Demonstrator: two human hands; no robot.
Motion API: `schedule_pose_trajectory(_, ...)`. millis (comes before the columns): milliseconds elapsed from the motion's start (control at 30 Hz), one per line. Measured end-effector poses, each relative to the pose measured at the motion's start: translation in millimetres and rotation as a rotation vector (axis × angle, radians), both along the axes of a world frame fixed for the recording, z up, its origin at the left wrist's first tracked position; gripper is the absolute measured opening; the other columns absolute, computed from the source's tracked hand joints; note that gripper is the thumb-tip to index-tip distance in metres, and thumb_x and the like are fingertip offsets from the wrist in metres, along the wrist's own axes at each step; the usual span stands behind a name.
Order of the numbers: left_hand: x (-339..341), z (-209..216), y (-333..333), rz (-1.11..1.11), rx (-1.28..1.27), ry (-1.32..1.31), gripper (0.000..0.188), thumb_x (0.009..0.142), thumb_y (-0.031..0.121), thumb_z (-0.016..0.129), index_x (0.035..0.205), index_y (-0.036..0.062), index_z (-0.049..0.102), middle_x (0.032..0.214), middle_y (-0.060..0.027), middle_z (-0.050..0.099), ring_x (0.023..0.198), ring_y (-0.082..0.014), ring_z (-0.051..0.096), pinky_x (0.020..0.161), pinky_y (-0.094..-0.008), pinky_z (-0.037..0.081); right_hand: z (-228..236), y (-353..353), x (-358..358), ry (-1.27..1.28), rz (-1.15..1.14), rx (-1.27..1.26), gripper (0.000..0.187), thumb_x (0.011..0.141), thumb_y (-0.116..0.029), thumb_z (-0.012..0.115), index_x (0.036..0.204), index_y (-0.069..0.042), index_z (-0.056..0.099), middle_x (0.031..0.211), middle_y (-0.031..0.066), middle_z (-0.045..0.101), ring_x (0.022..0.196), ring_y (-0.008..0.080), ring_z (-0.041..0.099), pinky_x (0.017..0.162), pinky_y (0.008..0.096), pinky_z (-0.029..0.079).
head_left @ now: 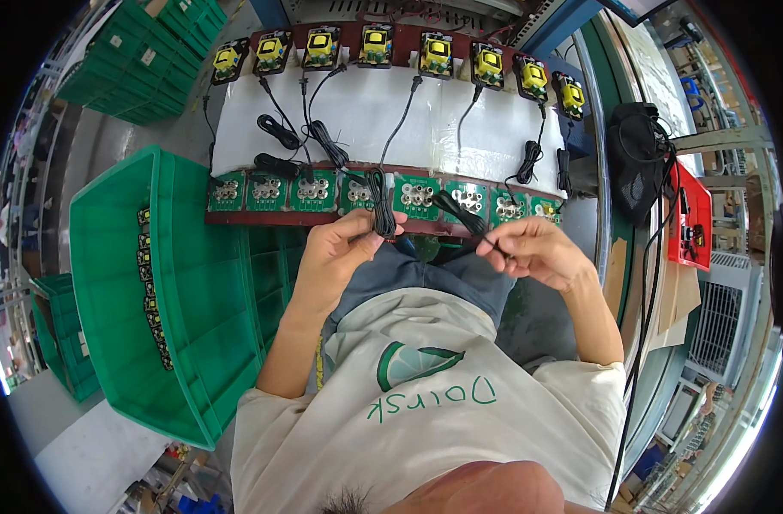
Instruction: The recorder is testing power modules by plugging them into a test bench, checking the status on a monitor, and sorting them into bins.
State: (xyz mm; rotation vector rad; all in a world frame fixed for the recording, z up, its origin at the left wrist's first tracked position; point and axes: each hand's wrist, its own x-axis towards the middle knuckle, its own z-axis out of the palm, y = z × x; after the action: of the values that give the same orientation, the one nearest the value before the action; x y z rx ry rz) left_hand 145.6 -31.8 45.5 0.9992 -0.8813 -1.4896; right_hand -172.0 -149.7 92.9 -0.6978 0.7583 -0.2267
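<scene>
My left hand (pixel 344 253) pinches the lower end of a bundled black cable (pixel 379 193) at the front edge of the fixture. From that bundle a lead runs up to a plug below one of the power boards with a yellow transformer (pixel 436 55). To its right, my right hand (pixel 537 248) has its fingers closed on another bundled black cable (pixel 462 212), which slants up to the left over the green test boards (pixel 417 199). Where this second cable's far end goes, I cannot tell. Several more bundled cables (pixel 327 144) lie across the white panel (pixel 378 120).
Left of me stands a large green bin (pixel 108 283) with a column of small boards (pixel 149 283) inside. Stacked green crates (pixel 143 56) sit at the far left. To the right are a black bag (pixel 633 163), a red tray (pixel 691 218) and a hanging black cable (pixel 644 343).
</scene>
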Motion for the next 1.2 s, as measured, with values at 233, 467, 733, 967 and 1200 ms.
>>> schedule_pose_trajectory(233, -3, 9, -9, 0.000, -0.099, -0.014, 0.025, 0.100, -0.001, 0.063, 0.122, -0.0055, 0.075, 0.131, -0.0147, 0.072, 0.107, -0.0170, 0.065, 0.084, -0.0256, 0.052, -28, 3, 0, -0.147, 0.027, -0.262, 0.011, 0.088, 0.005, 0.079, 0.098, 0.003, 0.079, 0.089, 0.0144, 0.076, 0.073, 0.0162, 0.066, 0.065, 0.0249, 0.050)
schedule_pose_trajectory(467, -7, 6, -6, -0.045, 0.071, 0.078, 0.021, 0.098, -0.002, 0.065, 0.118, -0.0041, 0.074, 0.128, -0.0191, 0.072, 0.107, -0.0201, 0.066, 0.084, -0.0263, 0.051, -14, -70, 26, 0.251, -0.003, -0.634, 0.009, 0.086, 0.001, 0.084, 0.087, -0.001, 0.075, 0.079, 0.0066, 0.073, 0.069, 0.0132, 0.065, 0.067, 0.0244, 0.055)
schedule_pose_trajectory(733, -15, -2, 6, -0.081, 0.053, 0.168, 0.019, 0.095, -0.004, 0.069, 0.113, -0.0024, 0.070, 0.124, -0.0212, 0.072, 0.104, -0.0203, 0.065, 0.082, -0.0267, 0.050, -18, -86, 46, 0.365, 0.150, -0.568, 0.011, 0.088, 0.003, 0.082, 0.084, -0.001, 0.072, 0.078, 0.0061, 0.072, 0.066, 0.0120, 0.066, 0.065, 0.0218, 0.056)
schedule_pose_trajectory(967, -7, 3, -6, -0.029, 0.076, 0.137, 0.023, 0.091, -0.011, 0.071, 0.112, -0.0014, 0.071, 0.120, -0.0175, 0.074, 0.105, -0.0189, 0.067, 0.090, -0.0263, 0.054, -26, -88, 40, 0.329, 0.139, -0.665, 0.011, 0.088, 0.003, 0.082, 0.084, 0.000, 0.072, 0.077, 0.0061, 0.072, 0.065, 0.0122, 0.066, 0.065, 0.0223, 0.058)
schedule_pose_trajectory(1200, -9, 20, -37, 0.015, 0.064, -0.060, 0.021, 0.090, -0.011, 0.071, 0.109, -0.0029, 0.071, 0.113, -0.0137, 0.074, 0.099, -0.0161, 0.068, 0.089, -0.0243, 0.055, -23, -84, 44, 0.298, 0.170, -0.675, 0.011, 0.089, 0.004, 0.081, 0.085, 0.000, 0.071, 0.077, 0.0060, 0.071, 0.066, 0.0122, 0.065, 0.066, 0.0224, 0.057)
